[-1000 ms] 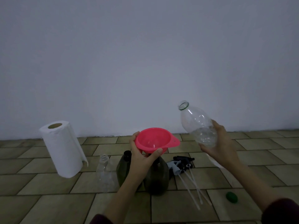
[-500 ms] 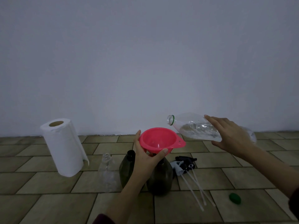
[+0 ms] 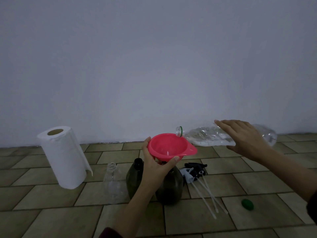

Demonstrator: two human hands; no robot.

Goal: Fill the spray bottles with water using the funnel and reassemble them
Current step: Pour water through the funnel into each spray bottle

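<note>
Dim, flat, bluish light with barely any shadows; the view is soft and grainy, bowing at the edges.

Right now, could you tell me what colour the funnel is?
The funnel is pinkish red, seen in the head view.

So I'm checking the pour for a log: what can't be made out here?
All head view:
- Funnel spout in the dark bottle: hidden by the left hand.
- Water stream: none discernible; dim.
- Dark bottle's fill level: tinted plastic.
- Clear bottle middle: covered by the right hand.
</note>
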